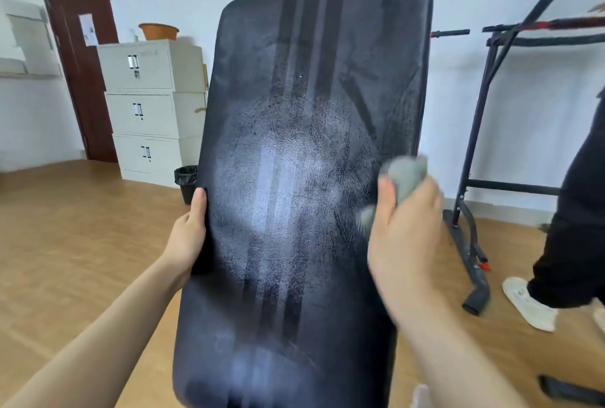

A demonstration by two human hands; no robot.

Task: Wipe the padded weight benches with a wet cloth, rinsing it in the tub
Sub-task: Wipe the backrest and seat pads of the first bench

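Both forearms reach from the near edge toward a black bench pad (294,112), whose long axis runs straight away from the person. Left hand (188,237) clamps the pad's left edge, thumb over the face. Right hand (402,234) grips a bunched grey cloth (407,173) at the right edge. The dull, smeared middle lies to its left and is probably where the next stroke goes.

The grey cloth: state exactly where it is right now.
In the head view, the grey cloth is bunched in the right hand, at the right edge of the black bench pad.
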